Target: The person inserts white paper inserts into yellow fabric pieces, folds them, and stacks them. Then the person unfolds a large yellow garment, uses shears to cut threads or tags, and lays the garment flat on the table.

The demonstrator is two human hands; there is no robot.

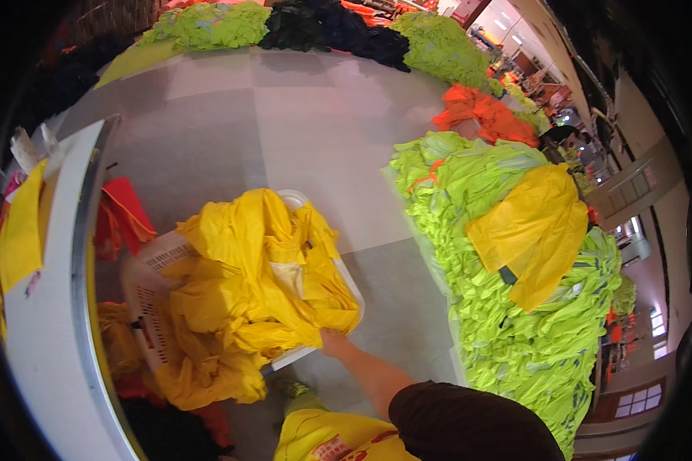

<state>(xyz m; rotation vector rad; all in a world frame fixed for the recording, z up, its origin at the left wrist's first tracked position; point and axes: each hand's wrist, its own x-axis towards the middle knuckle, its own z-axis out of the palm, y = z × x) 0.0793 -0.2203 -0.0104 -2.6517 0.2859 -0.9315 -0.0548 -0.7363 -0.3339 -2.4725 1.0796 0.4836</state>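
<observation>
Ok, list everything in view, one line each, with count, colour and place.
yellow garments: one heap, yellow, piled in the basket at centre
laundry basket: one, white, on the floor under the yellow heap
lime vests: one long pile, lime green, on the right
yellow garment: one, yellow, on top of the lime pile
orange garments: one heap, orange, beyond the lime pile
dark garments: one heap, black, at the far edge
far lime heaps: two, lime green, either side of the dark heap
table: one, white, left edge
floor: grey tiles, centre
right hand: at the basket's near edge, in the yellow cloth
left hand: not in view
</observation>
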